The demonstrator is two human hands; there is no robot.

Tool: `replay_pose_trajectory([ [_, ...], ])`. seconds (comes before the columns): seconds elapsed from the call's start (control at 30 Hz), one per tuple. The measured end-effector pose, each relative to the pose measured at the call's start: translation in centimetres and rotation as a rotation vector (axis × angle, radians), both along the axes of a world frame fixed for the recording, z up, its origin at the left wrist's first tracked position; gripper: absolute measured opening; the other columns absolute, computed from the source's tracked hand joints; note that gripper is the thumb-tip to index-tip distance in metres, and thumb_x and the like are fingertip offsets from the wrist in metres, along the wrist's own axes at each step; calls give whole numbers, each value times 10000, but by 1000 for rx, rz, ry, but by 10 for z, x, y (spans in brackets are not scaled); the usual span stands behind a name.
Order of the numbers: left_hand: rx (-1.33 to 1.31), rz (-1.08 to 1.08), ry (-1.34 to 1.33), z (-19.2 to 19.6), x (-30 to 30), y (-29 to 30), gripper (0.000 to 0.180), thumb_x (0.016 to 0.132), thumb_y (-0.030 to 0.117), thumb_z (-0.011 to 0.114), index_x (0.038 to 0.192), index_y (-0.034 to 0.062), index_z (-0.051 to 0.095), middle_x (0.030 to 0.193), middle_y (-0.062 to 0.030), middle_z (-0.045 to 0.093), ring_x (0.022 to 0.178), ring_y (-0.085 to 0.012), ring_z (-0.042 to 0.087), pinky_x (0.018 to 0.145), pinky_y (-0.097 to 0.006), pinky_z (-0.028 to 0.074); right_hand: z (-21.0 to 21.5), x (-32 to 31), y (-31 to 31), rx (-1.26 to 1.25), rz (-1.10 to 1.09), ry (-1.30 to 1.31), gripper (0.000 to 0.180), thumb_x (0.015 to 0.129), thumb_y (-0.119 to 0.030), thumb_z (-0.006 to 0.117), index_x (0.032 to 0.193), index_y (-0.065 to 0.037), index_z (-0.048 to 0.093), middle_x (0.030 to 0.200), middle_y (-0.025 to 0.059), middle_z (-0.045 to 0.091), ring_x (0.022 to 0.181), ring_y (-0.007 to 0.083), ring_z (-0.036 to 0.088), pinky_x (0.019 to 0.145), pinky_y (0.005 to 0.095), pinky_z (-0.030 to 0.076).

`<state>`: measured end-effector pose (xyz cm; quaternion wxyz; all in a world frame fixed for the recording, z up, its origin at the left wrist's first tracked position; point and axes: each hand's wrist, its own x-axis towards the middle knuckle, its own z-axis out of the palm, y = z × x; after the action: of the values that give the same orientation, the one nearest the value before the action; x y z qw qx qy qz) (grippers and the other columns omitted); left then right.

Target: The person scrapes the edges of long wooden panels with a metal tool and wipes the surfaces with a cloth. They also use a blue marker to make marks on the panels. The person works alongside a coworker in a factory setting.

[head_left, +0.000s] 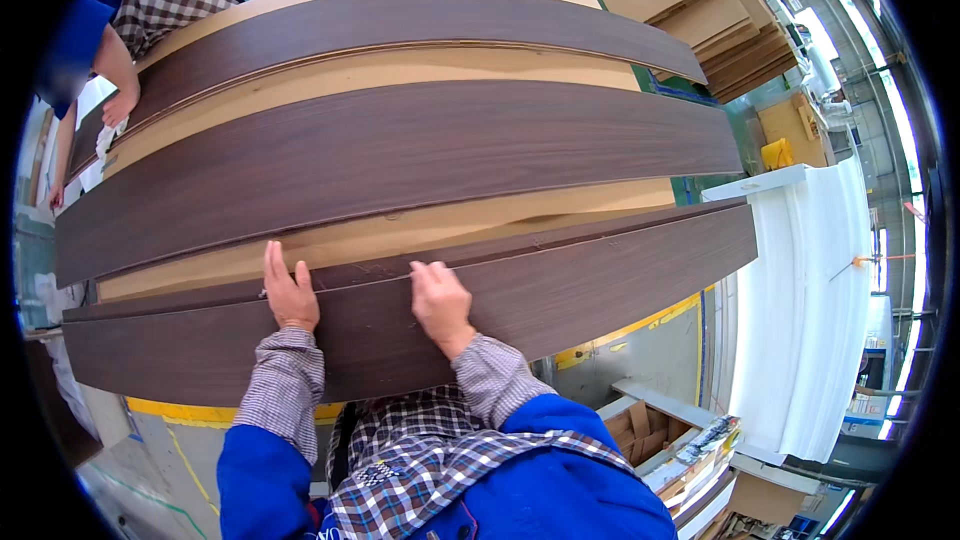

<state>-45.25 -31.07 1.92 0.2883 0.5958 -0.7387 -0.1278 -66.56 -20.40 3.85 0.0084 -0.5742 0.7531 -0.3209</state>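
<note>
A long dark-brown wood-grain panel [540,290] lies across the near side, in front of me. My left hand [290,288] rests on its far edge left of the middle, with fingers stretched out. My right hand [441,306] is closed in a pinch at the same edge; what it holds, if anything, is hidden. Small pale bits speckle the edge near both hands. Beyond lies a second wide brown panel [420,145], and past it a third, narrower panel [400,25]. Brown cardboard [400,240] shows in the gaps between them.
At the upper left a co-worker [150,10] in blue and a checked apron leans over the panels' ends, holding white cloth. Stacked cardboard sheets [690,0] stand at the far right. A white-covered long object [800,300] borders the right side. An open box [650,430] sits at lower right.
</note>
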Motion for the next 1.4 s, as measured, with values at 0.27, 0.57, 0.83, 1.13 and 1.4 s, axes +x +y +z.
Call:
replay_pose_trajectory([
  [0.27,-53,97,-133,-7,5,3,458,941,267,421,1294,-24,393,1346,-224,382,1242,-369,379,1029,-416,320,-10,-266,90,-1,-335,276,119,848,-148,571,936,-104,639,772,67,552,722,253,565,592,366,486],
  [0.57,7,-32,-244,15,-188,69,514,876,264,530,1290,-7,393,1392,-248,298,1286,-398,309,1065,-453,267,-16,-490,143,148,-558,398,175,886,-204,535,989,-98,628,846,64,541,796,267,566,658,382,478],
  [0.83,104,-85,-162,10,-273,84,588,930,405,419,1377,41,302,1426,-223,237,1279,-390,316,1038,-463,308,-25,-513,153,179,-479,388,153,893,-192,487,909,-97,605,829,94,536,757,315,561,616,421,459],
  [1.13,90,-92,-56,10,-267,85,583,929,385,420,1375,29,299,1416,-232,254,1275,-395,320,1040,-452,304,-9,-223,57,-26,-31,31,92,866,-114,522,802,-73,574,679,94,504,610,272,528,510,377,430],
  [1.4,42,-36,147,-4,-252,82,505,870,156,464,1323,-31,339,1368,-238,334,1270,-382,330,1066,-423,272,-13,-156,47,-78,167,-218,123,818,-104,587,933,-68,613,772,78,528,650,257,578,542,355,484],
])
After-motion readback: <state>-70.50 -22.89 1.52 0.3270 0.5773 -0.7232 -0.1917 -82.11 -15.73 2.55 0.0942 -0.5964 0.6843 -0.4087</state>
